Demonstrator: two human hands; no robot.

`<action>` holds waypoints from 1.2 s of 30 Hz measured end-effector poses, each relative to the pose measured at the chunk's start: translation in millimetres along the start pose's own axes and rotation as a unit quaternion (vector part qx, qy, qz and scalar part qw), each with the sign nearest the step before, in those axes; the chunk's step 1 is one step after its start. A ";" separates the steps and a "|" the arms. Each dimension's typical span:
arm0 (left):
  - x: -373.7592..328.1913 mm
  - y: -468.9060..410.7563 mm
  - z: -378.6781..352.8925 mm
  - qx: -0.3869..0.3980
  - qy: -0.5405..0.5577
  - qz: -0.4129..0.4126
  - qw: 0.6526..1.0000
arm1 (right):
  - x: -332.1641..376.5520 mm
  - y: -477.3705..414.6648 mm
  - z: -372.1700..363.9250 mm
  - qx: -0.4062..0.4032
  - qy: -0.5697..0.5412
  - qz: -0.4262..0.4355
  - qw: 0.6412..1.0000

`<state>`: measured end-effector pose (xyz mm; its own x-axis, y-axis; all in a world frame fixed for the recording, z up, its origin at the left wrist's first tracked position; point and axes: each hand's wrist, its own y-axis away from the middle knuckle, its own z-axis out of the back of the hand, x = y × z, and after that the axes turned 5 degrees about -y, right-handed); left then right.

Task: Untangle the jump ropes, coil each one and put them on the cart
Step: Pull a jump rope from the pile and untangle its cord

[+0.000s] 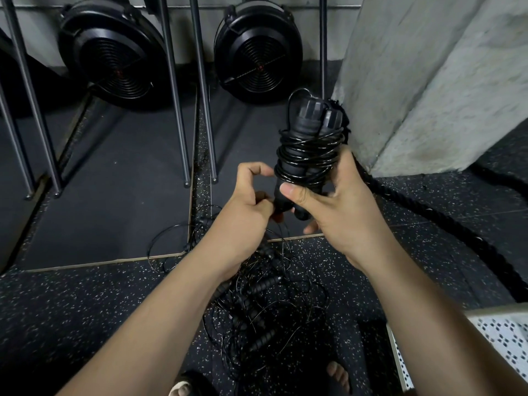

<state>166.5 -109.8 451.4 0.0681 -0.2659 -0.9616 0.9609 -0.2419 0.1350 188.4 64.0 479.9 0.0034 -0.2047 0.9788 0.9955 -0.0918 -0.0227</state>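
A black jump rope (pixel 310 144) is coiled round its two handles and stands upright in front of me. My right hand (pixel 337 207) grips the lower part of this bundle, thumb across the front. My left hand (pixel 251 201) is at the bundle's bottom left, fingers curled and pinching the thin cord there. Below my arms, a tangle of several more black jump ropes (pixel 263 304) with ribbed handles lies on the speckled floor. The white perforated cart (pixel 503 341) shows at the lower right edge.
A concrete pillar (pixel 428 81) rises at the right with a thick black battle rope (pixel 428 215) curving round its base. Two black fan wheels (pixel 114 52) and several metal rails (pixel 200 95) stand ahead. My sandalled feet (pixel 338 375) are near the bottom edge.
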 end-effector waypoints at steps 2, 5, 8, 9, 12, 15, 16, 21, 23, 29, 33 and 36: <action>-1.1 0.4 -0.4 0.002 -0.003 0.002 1.000 | 2.1 1.7 -1.3 0.001 0.019 0.006 1.000; -4.5 1.0 1.2 -0.001 -0.009 0.001 1.000 | 4.0 3.6 -2.4 0.011 0.060 0.033 0.998; -5.6 0.3 5.4 0.002 0.010 0.004 1.000 | 6.4 4.8 -1.6 0.038 0.088 0.039 0.995; -5.3 -0.3 7.2 0.001 0.026 0.009 1.000 | 6.7 4.7 -0.7 0.050 0.097 0.036 0.993; -5.0 -0.3 11.7 -0.001 0.076 0.048 0.996 | 6.8 3.7 2.1 0.086 0.086 -0.005 0.993; -3.7 2.6 14.8 0.010 0.088 0.067 0.994 | 7.3 2.9 2.9 0.117 0.085 -0.052 0.988; -4.3 3.0 15.1 0.008 0.080 0.065 0.995 | 7.3 2.7 3.4 0.121 0.098 -0.058 0.986; -14.6 2.3 21.6 -0.014 0.115 0.083 0.990 | 5.1 3.5 7.9 0.156 0.123 -0.067 0.978; -15.2 0.6 26.3 -0.017 0.162 0.120 0.979 | 1.9 4.4 7.8 0.183 0.091 -0.086 0.975; -15.7 4.7 31.4 -0.066 -0.033 -0.025 0.997 | -2.1 2.7 4.2 0.210 -0.025 -0.144 0.967; -16.5 8.4 29.5 -0.051 -0.150 -0.063 0.985 | -7.7 6.4 -0.2 0.193 -0.014 -0.106 0.975; -20.0 12.2 28.1 -0.034 -0.137 -0.038 0.989 | -10.5 4.9 -1.7 0.169 -0.009 -0.097 0.981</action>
<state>169.3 -133.7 479.0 -0.0724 -0.4948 -0.8660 0.9768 -0.2107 0.0387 193.1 64.1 469.2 -0.1904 -0.1972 0.9617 0.9522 0.2012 0.2298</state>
